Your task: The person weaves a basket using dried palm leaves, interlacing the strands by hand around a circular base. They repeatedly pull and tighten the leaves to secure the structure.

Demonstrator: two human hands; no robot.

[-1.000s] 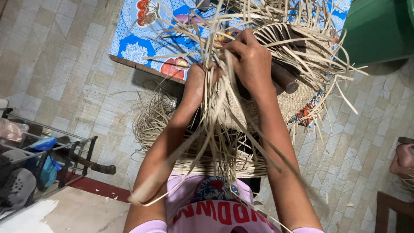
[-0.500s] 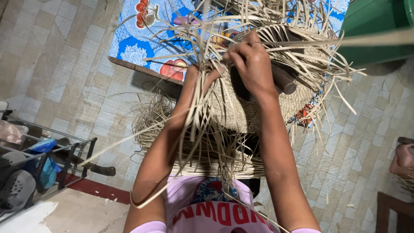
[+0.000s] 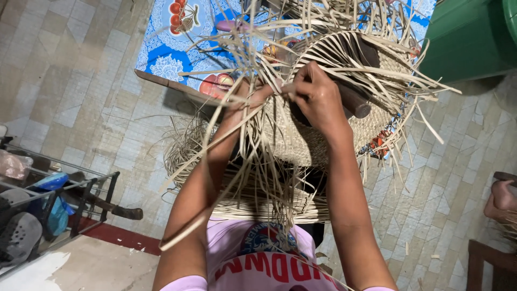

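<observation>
While the half-woven straw basket (image 3: 323, 134) sits between both arms above the blue patterned surface (image 3: 172, 48), the right hand (image 3: 318, 99) pinches a straw strip (image 3: 293, 86) in closed fingers. The left hand (image 3: 245, 102) grips neighbouring strips. The pinched strip runs roughly level, pointing leftward.

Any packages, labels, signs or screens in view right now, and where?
No packages, signs or screens.
Shirt print: bottom centre, pink cloth with red block lettering under a round blue emblem.
Patterned cloth: on the table top ahead, blue with white and red fruit motifs.
</observation>
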